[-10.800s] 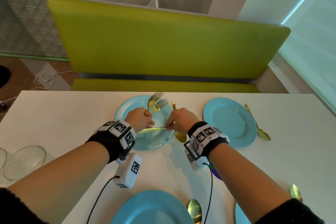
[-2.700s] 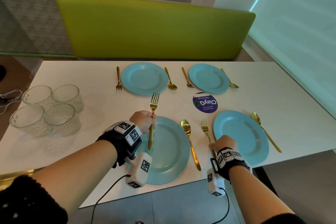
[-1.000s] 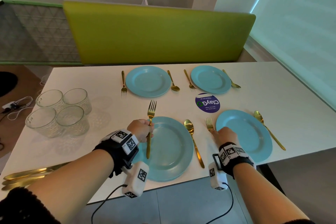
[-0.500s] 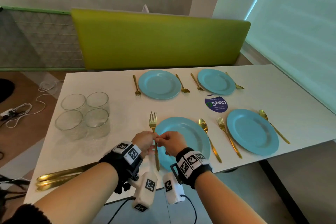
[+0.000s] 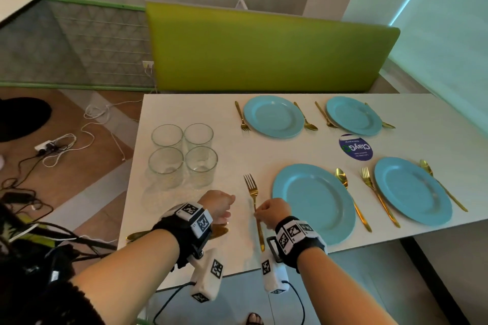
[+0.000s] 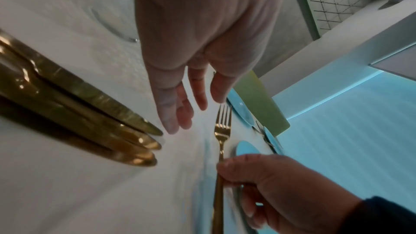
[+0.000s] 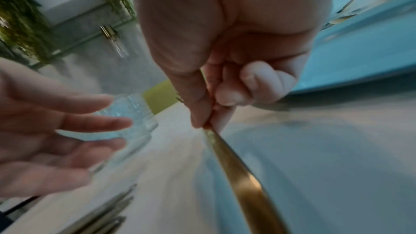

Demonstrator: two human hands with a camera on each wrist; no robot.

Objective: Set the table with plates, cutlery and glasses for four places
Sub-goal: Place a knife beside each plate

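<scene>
My right hand (image 5: pixel 260 215) pinches the handle of a gold fork (image 5: pixel 253 192) that lies on the white table (image 5: pixel 264 150), just left of the near left blue plate (image 5: pixel 314 203). The right wrist view shows thumb and forefinger of my right hand (image 7: pixel 209 122) closed on the fork's handle (image 7: pixel 236 166). My left hand (image 5: pixel 224 208) hovers to the left with straight fingers (image 6: pixel 180 113) and holds nothing, above several gold knives (image 6: pixel 90 113) at the table's near left edge. Three more blue plates, including one at the far left (image 5: pixel 273 116), have forks and spoons beside them.
Several empty glasses (image 5: pixel 182 155) stand grouped at the table's left side, just beyond my left hand. A round purple sticker (image 5: pixel 356 147) lies between the plates. A green bench (image 5: pixel 264 47) runs behind the table. Cables (image 5: pixel 52 145) lie on the floor to the left.
My left hand has let go of the fork and moved left over the knives. The right hand came across from the right fork and now pinches this one, now beside the plate.
</scene>
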